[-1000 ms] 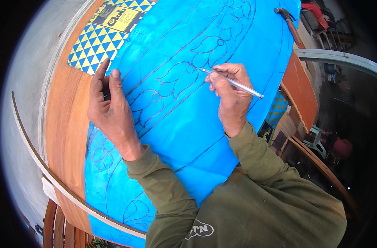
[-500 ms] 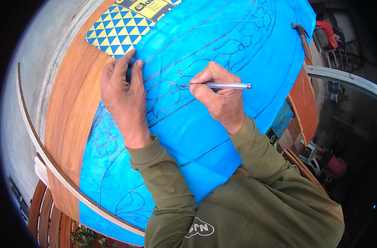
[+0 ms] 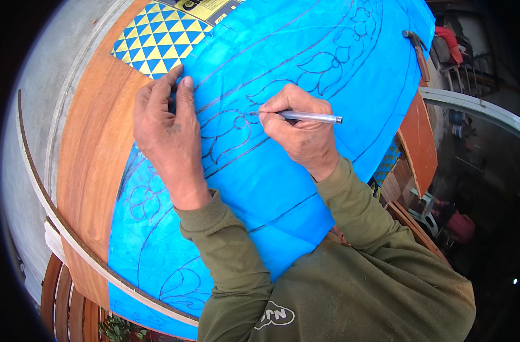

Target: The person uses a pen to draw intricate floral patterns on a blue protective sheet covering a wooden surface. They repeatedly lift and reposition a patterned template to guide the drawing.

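A large blue sheet point(image 3: 282, 171), covered with dark pen lines of flowers, leaves and long curves, lies over a wooden board. In my right hand point(image 3: 302, 128) is a clear ballpoint pen point(image 3: 314, 117), gripped between thumb and fingers. Its tip is at the sheet, just right of a small circle in a drawn flower point(image 3: 241, 122). My left hand point(image 3: 168, 134) rests along the sheet's left edge with thumb and fingers apart, holding nothing. Its fingertips reach close to a blue-and-yellow triangle-patterned paper point(image 3: 160, 40).
Bare wood point(image 3: 91, 171) shows left of the sheet. A thin curved wooden strip point(image 3: 71, 231) crosses the lower left over board and sheet. A hammer point(image 3: 418, 54) lies at the sheet's right edge, above a reddish-brown board point(image 3: 418, 148). Slatted wood point(image 3: 66, 308) and a plant point(image 3: 120, 328) are below.
The pen tip has shifted slightly up beside the flower's circle, with my right hand. My left hand sits slightly further left in view, its thumb raised a little. The view itself has shifted slightly.
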Motion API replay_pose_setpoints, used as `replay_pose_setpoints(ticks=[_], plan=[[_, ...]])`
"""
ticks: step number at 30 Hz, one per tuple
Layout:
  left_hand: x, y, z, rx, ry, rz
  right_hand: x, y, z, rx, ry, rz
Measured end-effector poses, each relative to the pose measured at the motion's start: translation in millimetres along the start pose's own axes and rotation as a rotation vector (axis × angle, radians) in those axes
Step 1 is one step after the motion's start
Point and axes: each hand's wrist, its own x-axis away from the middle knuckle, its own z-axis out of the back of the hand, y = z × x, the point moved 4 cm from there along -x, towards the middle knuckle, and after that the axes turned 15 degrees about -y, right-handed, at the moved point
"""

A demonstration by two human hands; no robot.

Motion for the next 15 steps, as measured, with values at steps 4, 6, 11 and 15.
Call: replay_pose_setpoints(ticks=[4,6,11,15], plan=[[-0.1,0.8,-0.2,-0.005,0.000,0.001,0.7,1.0,0.2,-0.018,0.004,-0.003],[-0.4,1.4,-0.9,0.007,0.008,-0.003,1.1,2.0,0.6,-0.032,-0.023,0.001],[-1.0,-0.4,-2.3,0.043,0.030,-0.029,0.3,-1.3,0.3,-0.003,-0.020,0.025],[-0.8,1.4,-1.6,0.028,0.016,-0.012,1.8,0.2,0.1,0.040,0.067,0.020]])
